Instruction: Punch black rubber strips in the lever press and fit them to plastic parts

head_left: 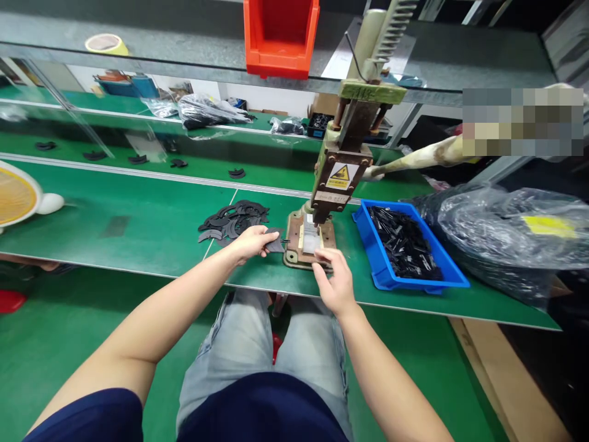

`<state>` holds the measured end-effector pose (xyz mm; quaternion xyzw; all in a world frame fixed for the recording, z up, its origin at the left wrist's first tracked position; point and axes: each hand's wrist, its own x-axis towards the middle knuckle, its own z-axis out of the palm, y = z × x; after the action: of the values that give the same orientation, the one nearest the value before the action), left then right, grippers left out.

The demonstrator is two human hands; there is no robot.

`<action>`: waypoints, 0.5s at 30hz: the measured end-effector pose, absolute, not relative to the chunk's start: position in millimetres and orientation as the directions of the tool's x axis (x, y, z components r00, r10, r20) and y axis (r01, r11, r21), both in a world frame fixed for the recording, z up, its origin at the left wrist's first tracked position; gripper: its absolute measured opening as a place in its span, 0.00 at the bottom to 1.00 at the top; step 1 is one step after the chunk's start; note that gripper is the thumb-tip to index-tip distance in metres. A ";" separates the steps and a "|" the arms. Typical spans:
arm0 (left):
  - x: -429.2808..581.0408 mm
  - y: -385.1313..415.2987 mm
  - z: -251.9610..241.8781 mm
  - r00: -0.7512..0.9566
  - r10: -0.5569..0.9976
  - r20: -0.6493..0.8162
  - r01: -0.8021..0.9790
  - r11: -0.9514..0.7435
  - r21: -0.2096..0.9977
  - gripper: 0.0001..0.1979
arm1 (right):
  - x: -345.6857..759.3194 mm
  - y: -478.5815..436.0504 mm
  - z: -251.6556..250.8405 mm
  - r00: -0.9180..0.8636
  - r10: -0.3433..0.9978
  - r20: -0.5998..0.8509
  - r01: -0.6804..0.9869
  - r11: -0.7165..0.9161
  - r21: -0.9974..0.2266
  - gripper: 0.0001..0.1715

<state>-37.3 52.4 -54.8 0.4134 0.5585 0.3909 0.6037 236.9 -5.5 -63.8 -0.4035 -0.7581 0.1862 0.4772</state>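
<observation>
My left hand (254,242) is closed on a flat dark plastic part (275,243), held by the left edge of the press base. My right hand (335,281) has its fingers apart, the fingertips over the front right of the base. Between the hands is the hand press (341,169) with a warning label on its head. A pale metal fixture block (311,240) sits on its base plate. Left of the press lies a pile of curved black parts (237,220). To the right stands a blue bin (409,285) holding many small black pieces (405,242).
Clear plastic bags (515,227) lie at the right. The press lever (427,155) sticks out right. An orange bin (281,64) is on the shelf above. Behind the bench, several black parts (138,159) are spaced along a green strip. A yellow-faced fan (18,195) stands at far left.
</observation>
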 end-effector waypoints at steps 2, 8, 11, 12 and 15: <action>-43.7 84.0 -59.1 -0.032 0.892 -0.451 0.003 0.451 0.893 0.20 | 253.7 -21.7 -64.8 -0.216 0.786 0.579 0.438 0.608 -0.663 0.16; -33.7 203.8 -37.2 -0.164 0.888 -0.430 -0.147 0.409 0.901 0.09 | 288.9 -49.4 -48.9 -0.280 0.755 0.593 0.471 0.647 -0.600 0.19; -25.6 227.6 -37.3 -0.185 0.911 -0.370 -0.226 0.326 0.918 0.07 | 317.5 -37.9 -30.4 -0.234 0.754 0.613 0.554 0.622 -0.553 0.17; -24.8 225.9 -41.3 -0.194 0.911 -0.365 -0.230 0.320 0.919 0.07 | 332.1 -29.9 -24.9 -0.205 0.764 0.612 0.592 0.595 -0.544 0.14; -31.9 197.6 -57.5 -0.216 0.923 -0.320 -0.134 0.296 0.946 0.11 | 389.2 5.2 -16.9 -0.103 0.836 0.539 0.722 0.436 -0.537 0.10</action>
<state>-31.9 197.6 -57.5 0.3272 0.6026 0.4947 0.5339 389.2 5.2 -16.9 -0.5266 -0.7396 0.0685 0.4134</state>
